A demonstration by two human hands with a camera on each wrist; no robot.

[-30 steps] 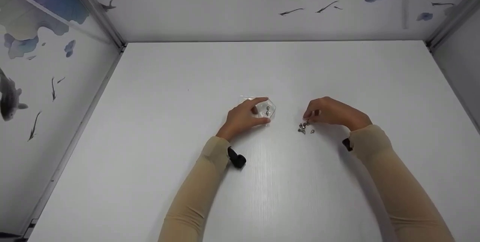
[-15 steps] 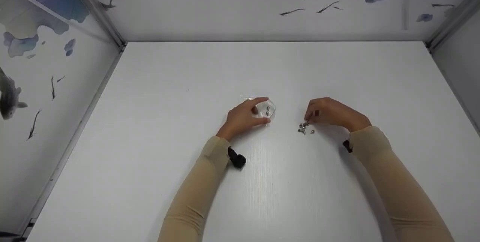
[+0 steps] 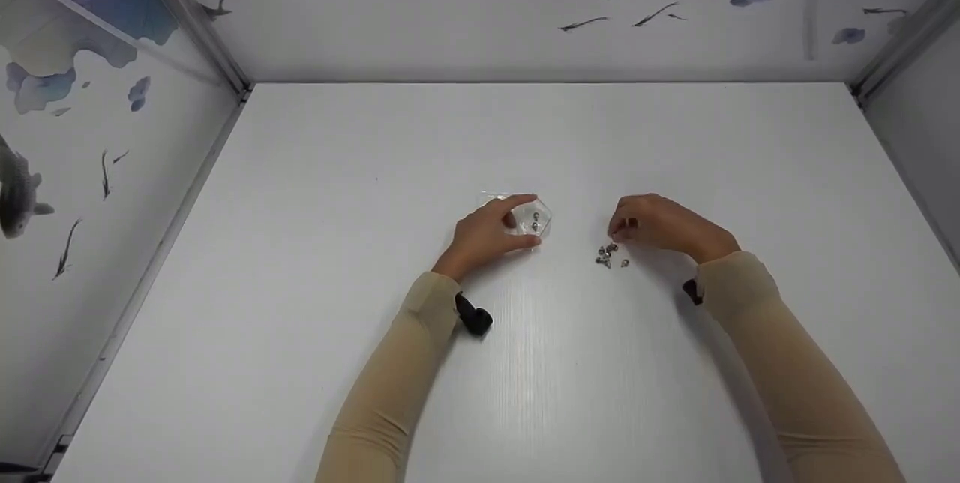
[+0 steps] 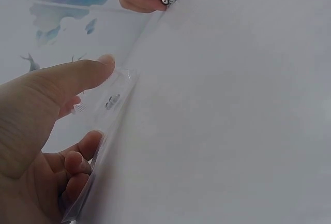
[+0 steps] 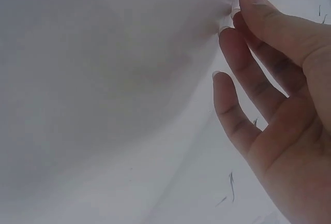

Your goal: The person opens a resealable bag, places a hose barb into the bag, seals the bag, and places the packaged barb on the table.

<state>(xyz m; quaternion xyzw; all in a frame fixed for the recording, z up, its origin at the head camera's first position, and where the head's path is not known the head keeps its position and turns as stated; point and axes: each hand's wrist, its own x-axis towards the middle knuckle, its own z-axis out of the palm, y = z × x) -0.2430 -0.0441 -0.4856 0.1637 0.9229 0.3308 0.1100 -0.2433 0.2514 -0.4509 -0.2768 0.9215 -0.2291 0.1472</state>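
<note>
Clear plastic shows between the thumb and fingers of my left hand; it looks like a small bag. Inside it lie a couple of small metal screws, blurred in the left wrist view. That hand holds the bag by its edges on the table. To the right, a small pile of shiny screws lies on the table, with one screw slightly apart. My right hand is bent just above the pile, thumb and forefinger close together. Whether a screw sits between those fingertips is hidden.
A white tabletop spreads around both hands. Panels printed with fish, such as the back wall and left wall, enclose it. A black wrist camera sticks out from the left sleeve.
My right hand's fingertips have shifted slightly at the far edge of the pile, showing more of the screw beneath them. My left hand and the bag have stayed in place.
</note>
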